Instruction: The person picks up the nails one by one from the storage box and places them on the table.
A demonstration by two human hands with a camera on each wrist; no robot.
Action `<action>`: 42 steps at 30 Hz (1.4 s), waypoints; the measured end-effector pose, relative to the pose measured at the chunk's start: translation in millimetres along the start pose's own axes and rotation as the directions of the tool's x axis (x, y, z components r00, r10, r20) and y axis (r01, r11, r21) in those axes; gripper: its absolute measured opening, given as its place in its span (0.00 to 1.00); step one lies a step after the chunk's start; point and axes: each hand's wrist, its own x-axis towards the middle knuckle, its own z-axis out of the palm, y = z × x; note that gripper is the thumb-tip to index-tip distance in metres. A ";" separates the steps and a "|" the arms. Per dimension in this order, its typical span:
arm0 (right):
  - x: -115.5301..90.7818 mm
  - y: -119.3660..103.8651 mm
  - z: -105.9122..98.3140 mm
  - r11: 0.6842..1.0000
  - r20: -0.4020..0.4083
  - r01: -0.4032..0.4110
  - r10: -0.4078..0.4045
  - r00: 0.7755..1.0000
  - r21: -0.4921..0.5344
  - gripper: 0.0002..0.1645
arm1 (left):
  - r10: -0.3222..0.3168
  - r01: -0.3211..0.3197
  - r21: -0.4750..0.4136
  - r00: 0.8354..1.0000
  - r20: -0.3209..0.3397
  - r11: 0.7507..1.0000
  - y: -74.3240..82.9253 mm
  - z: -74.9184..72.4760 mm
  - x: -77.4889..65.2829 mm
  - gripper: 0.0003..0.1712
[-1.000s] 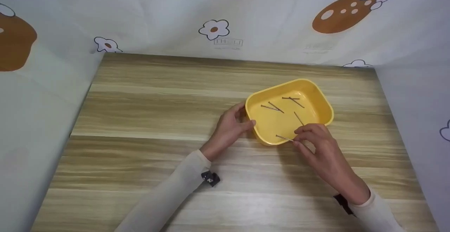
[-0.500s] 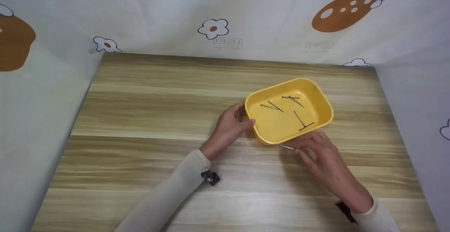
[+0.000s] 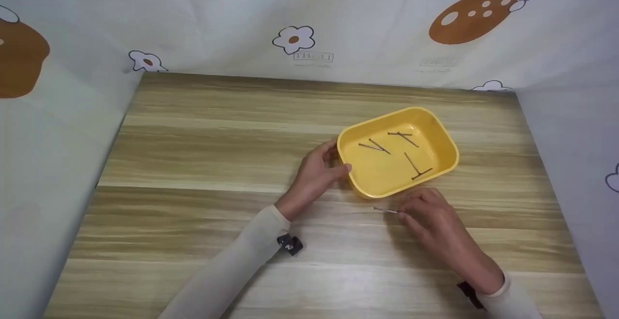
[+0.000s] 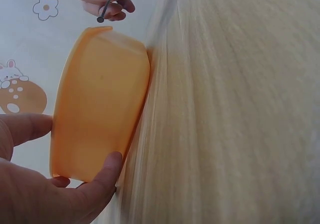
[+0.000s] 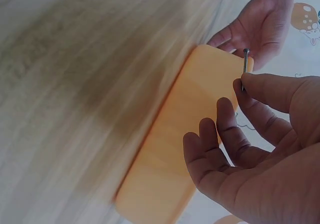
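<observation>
A yellow plastic box point(image 3: 382, 176) rests on the table, set at a slant. My left hand point(image 3: 314, 174) holds its left end, the thumb on the rim and other fingers around the outer wall. Between the thumb and index finger of my right hand point(image 3: 435, 220) a thin metal nail point(image 3: 385, 210) is pinched, head outward, just off the near side of the box. The right wrist view shows the nail point(image 5: 245, 63) pointing up, its lower end covered by fingertips. Several more nails point(image 3: 372, 147) lie scattered on the floor of the box, some crossing each other.
The wood-grain table point(image 3: 203, 145) stretches to the left and in front of the box. A pale printed cloth point(image 3: 232, 24) with flowers and rabbits stands behind it, and pale side walls rise at both edges.
My right hand has drawn back from over the box's near rim toward the front, carrying the nail. Nails near that rim, earlier covered by the hand, now show. The left hand stays put.
</observation>
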 end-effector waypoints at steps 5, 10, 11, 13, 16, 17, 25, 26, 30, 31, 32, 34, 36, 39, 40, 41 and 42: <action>-0.9 4.9 4.7 1.000 0.011 0.004 -0.004 1.000 0.011 0.13 | -0.010 0.010 0.000 1.000 0.008 1.000 0.8 -0.9 -1.9 0.43; -1.9 8.9 8.5 1.000 0.028 -0.012 0.011 1.000 0.012 0.13 | -0.019 0.019 0.006 1.000 0.005 1.000 0.9 -1.0 -1.9 0.43; -2.1 9.6 9.1 1.000 0.032 -0.015 0.015 0.999 0.011 0.13 | -0.021 0.021 0.009 1.000 0.004 1.000 0.7 -0.9 -1.6 0.43; -2.3 10.8 10.0 1.000 0.043 -0.026 0.026 0.999 0.007 0.13 | -0.027 0.027 0.015 1.000 0.002 1.000 0.5 -0.7 -1.3 0.44; -2.3 12.7 10.8 0.999 0.057 -0.046 0.046 0.997 -0.002 0.13 | -0.032 0.032 0.021 0.999 0.001 0.999 0.6 -0.4 -1.1 0.44; -2.1 13.2 11.1 0.999 0.060 -0.052 0.052 0.997 -0.009 0.13 | -0.033 0.033 0.023 0.999 -0.001 0.999 0.9 -0.5 -1.3 0.44; -0.7 18.5 14.5 0.998 0.053 -0.027 0.030 0.998 -0.060 0.11 | -0.039 0.039 0.024 0.999 0.000 0.999 2.9 -1.2 -2.2 0.44; -0.5 19.1 14.8 0.998 0.050 -0.018 0.021 0.999 -0.066 0.12 | -0.037 0.037 0.025 0.999 0.000 0.999 2.8 -1.2 -2.1 0.44; 0.3 20.4 15.4 0.996 0.049 0.007 -0.003 0.999 -0.089 0.12 | -0.012 0.012 0.011 1.000 0.003 1.000 1.1 -1.3 -1.1 0.43; 0.4 20.7 15.6 0.995 0.051 0.011 -0.006 0.999 -0.097 0.12 | -0.005 0.005 0.006 1.000 0.005 1.000 0.4 -1.4 -0.8 0.43; 0.6 20.9 15.7 0.994 0.053 0.014 -0.008 0.999 -0.105 0.12 | 0.002 -0.002 -0.001 1.000 0.007 1.000 -0.3 -1.4 -0.6 0.43; 0.8 21.1 15.7 0.993 0.059 0.016 -0.009 0.998 -0.116 0.12 | 0.009 -0.009 -0.010 1.000 0.010 1.000 -1.2 -1.4 -0.3 0.42; 1.2 21.1 16.0 0.992 0.062 0.019 -0.011 0.998 -0.126 0.12 | 0.008 -0.008 -0.013 1.000 0.010 1.000 -1.4 -1.5 -0.4 0.42; 1.7 21.7 16.8 0.990 0.063 0.035 -0.026 0.998 -0.139 0.13 | -0.003 0.003 -0.009 1.000 0.007 1.000 0.2 -1.5 -1.0 0.43; 1.7 22.0 17.0 0.989 0.064 0.043 -0.034 0.997 -0.145 0.13 | -0.006 0.006 -0.007 1.000 0.006 1.000 0.8 -1.3 -1.4 0.43; 1.7 22.3 17.2 0.987 0.061 0.052 -0.043 0.997 -0.153 0.13 | -0.008 0.008 -0.007 1.000 0.005 1.000 1.1 -1.1 -1.6 0.43; 1.6 22.8 17.5 0.985 0.060 0.064 -0.055 0.997 -0.160 0.14 | -0.008 0.008 -0.006 1.000 0.005 1.000 1.0 -0.8 -1.5 0.43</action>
